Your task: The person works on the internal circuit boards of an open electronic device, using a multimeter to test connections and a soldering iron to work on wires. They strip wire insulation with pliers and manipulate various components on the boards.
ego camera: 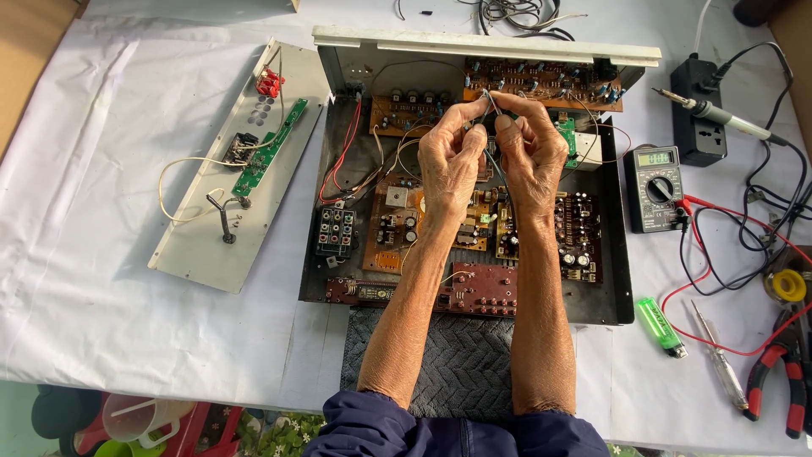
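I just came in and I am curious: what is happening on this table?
A person holds both hands over an opened metal chassis full of circuit boards. The left hand and right hand pinch thin wires together near the rear board. A multimeter, soldering iron and pliers lie to the right, untouched.

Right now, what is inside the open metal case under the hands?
Inside the metal case lie several brown circuit boards, a black connector block and red wires. The left hand and right hand cover the middle boards, pinching a thin wire.
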